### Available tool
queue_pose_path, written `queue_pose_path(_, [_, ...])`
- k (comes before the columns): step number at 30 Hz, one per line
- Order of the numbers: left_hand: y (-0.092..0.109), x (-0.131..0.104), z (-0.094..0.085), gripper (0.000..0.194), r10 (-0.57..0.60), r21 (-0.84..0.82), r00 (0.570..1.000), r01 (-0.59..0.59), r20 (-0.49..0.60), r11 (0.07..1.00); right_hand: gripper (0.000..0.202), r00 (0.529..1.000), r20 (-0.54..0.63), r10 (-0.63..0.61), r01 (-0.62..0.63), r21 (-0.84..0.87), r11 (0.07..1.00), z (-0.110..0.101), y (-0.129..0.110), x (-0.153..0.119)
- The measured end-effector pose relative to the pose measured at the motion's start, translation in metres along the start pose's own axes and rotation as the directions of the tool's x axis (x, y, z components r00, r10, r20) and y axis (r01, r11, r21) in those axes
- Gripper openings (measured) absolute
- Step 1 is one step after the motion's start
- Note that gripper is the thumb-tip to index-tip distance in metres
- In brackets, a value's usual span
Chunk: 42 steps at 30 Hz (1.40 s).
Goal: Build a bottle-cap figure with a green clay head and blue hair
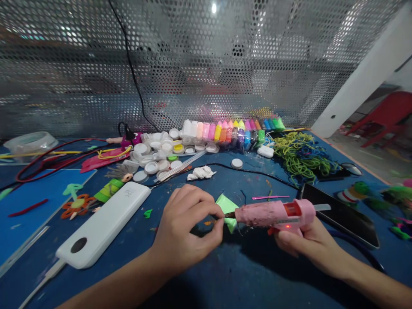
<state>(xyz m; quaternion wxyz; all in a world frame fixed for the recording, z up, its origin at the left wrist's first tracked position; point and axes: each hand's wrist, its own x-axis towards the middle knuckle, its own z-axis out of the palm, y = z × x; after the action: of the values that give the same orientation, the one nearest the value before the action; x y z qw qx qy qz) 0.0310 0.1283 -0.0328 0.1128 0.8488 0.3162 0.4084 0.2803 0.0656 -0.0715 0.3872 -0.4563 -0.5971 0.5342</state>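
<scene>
A pink glue gun (267, 214) with a lit red light points left, a clear stick poking from its back end. My right hand (309, 242) is wrapped round its handle. Close to the dark nozzle, my left hand (191, 227) pinches thumb and forefinger together; what lies between the fingertips is too small to make out. A light green piece (228, 205) shows just behind the nozzle and the left fingertips, its lower part partly covered by them.
A white power bank (106, 223) lies at the left, beside a blue board (28, 206). Small lidded pots (154, 167) and colourful clay packs (225, 131) line the back. Green yarn (296, 156) and a black phone (341, 214) are at the right.
</scene>
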Motion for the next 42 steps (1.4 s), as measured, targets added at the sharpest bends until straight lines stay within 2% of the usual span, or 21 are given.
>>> queue_pose_path(6, [-0.011,-0.001,0.002,0.013,0.009,0.099,1.000,-0.009,-0.001,0.995,0.033,0.999,-0.002,0.048,-0.047,0.048,0.998,0.001,0.001,0.000])
queue_pose_path(11, [-0.019,0.001,-0.001,0.011,-0.107,0.082,0.994,0.109,-0.018,0.991,0.043,0.996,-0.060,0.073,-0.069,0.069,0.995,0.000,-0.002,0.005])
queue_pose_path(13, [-0.018,0.002,-0.003,0.012,-0.138,0.045,0.990,0.138,-0.018,0.989,0.045,0.995,-0.052,0.088,-0.083,0.093,0.992,-0.001,-0.001,0.007])
queue_pose_path(22, [-0.011,-0.001,-0.004,0.013,-0.107,0.010,0.994,0.107,0.026,0.994,0.045,0.997,0.023,0.074,-0.077,0.232,0.970,-0.001,0.006,0.009])
queue_pose_path(28, [-0.013,-0.001,-0.003,0.023,-0.105,-0.010,0.993,0.106,0.056,0.994,0.044,0.995,0.017,0.097,-0.098,0.224,0.970,0.000,0.004,0.007])
queue_pose_path(35, [-0.013,-0.002,0.002,0.006,-0.065,-0.037,0.997,0.067,0.047,0.997,0.044,0.995,0.049,0.081,-0.090,0.212,0.973,-0.001,0.006,0.007])
queue_pose_path(38, [-0.012,-0.001,0.002,0.008,-0.082,-0.020,0.995,0.084,0.060,0.996,0.043,0.996,0.046,0.079,-0.087,0.226,0.970,-0.002,0.007,0.007])
queue_pose_path(42, [-0.011,0.001,0.001,0.012,-0.166,-0.046,0.982,0.171,0.089,0.984,0.045,0.995,0.038,0.095,-0.102,0.266,0.959,-0.001,0.007,0.008])
